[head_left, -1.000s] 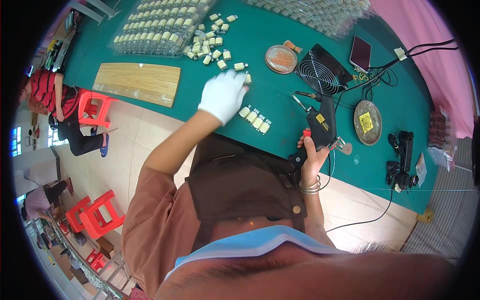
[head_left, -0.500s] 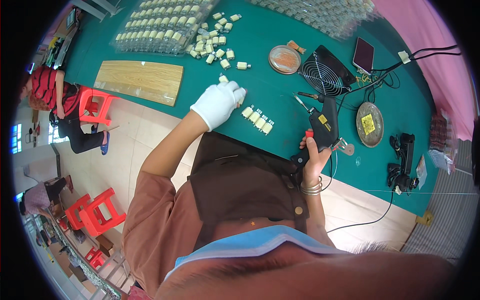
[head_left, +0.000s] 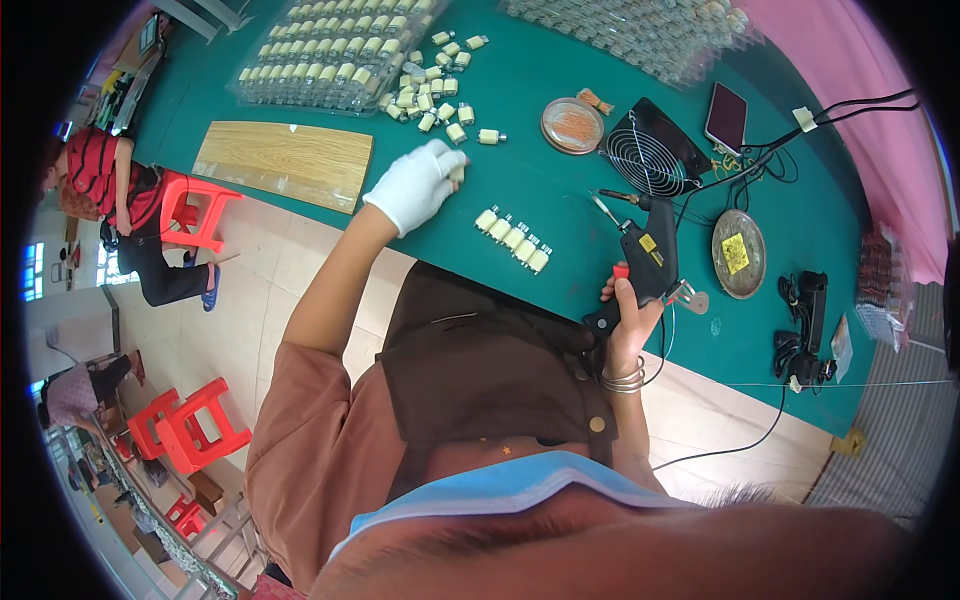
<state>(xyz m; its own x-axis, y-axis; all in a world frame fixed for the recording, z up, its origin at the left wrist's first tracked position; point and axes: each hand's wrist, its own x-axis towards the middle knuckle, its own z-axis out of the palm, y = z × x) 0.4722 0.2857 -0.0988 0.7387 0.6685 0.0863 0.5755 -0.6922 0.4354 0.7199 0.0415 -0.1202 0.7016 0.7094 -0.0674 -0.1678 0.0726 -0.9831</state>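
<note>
My left hand (head_left: 415,187), in a white glove, is over the green table with its fingers closed on a small cream electrical part (head_left: 458,173), mostly hidden by the fingertips. To its right, several like parts (head_left: 513,237) with metal ends stand side by side in a slanting row. My bare right hand (head_left: 632,318) is wrapped round the grip of a black soldering gun (head_left: 652,250) with a red trigger. The gun's slim tip (head_left: 606,210) points up and left, above the table and apart from the row.
Loose cream parts (head_left: 430,100) lie beside filled clear trays (head_left: 330,60). A wooden board (head_left: 285,160) is at left. Farther right are a dish of orange strands (head_left: 572,125), a fan guard (head_left: 650,160), a phone (head_left: 727,117), a metal dish with yellow sponge (head_left: 752,275) and cables (head_left: 770,150).
The row has gained a part at its left end. My left hand has moved left, away from the row, to the part that lay beyond it. The right hand and soldering gun have hardly moved.
</note>
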